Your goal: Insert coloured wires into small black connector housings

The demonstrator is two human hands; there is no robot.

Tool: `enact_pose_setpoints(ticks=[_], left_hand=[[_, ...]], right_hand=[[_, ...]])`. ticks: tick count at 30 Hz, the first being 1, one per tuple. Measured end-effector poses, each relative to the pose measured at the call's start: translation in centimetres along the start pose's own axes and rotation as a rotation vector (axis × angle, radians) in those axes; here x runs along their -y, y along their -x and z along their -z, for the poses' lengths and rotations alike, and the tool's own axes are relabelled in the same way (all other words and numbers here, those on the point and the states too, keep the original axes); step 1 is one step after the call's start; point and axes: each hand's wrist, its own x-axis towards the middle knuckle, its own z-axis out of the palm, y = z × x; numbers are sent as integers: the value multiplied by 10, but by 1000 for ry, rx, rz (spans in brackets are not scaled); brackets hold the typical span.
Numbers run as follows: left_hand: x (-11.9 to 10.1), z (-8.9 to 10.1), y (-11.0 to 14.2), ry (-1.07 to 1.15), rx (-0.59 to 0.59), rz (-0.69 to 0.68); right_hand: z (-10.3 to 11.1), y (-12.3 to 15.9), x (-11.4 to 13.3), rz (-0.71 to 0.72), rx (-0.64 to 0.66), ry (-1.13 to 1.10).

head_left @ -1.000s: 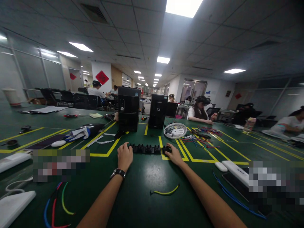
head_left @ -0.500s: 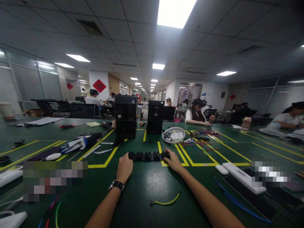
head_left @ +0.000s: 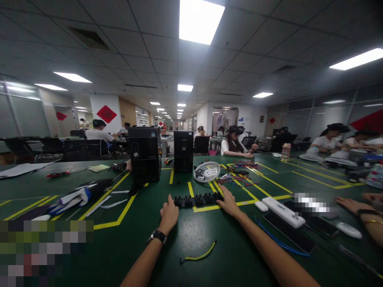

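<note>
A black strip of several blocky segments (head_left: 198, 200) lies on the green table (head_left: 197, 231), its right end slightly farther away than its left. My left hand (head_left: 169, 214), with a watch on the wrist, is closed at the strip's left end, one finger raised beside it; the fingertips are partly hidden. At the other end, my right hand (head_left: 229, 204) grips the strip between thumb and fingers. Nearer to me, a short yellow-green wire (head_left: 200, 255) with dark ends lies between my forearms.
Two black computer towers (head_left: 145, 155) stand beyond the strip. A white plastic basket (head_left: 207, 172) sits behind it, near loose coloured wires (head_left: 245, 175). Right are a white power strip (head_left: 283, 212), a dark phone (head_left: 289, 231) and blue cable (head_left: 277, 243). Another person's hand (head_left: 351, 205) rests far right.
The view has turned right. The black strip now lies slightly slanted, and a finger of my left hand has lifted at its left end. My right hand stays at the right end.
</note>
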Motion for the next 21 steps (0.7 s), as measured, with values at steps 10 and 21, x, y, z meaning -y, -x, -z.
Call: enact_pose_setpoints(ticks=[10,21], left_hand=[[-76,-39,4,74,78,-79],[-81,22,140,-305,435,-792]], right_hand=[[135,67,-37,-47,11,264],[136,134,-37,-95,294,491]])
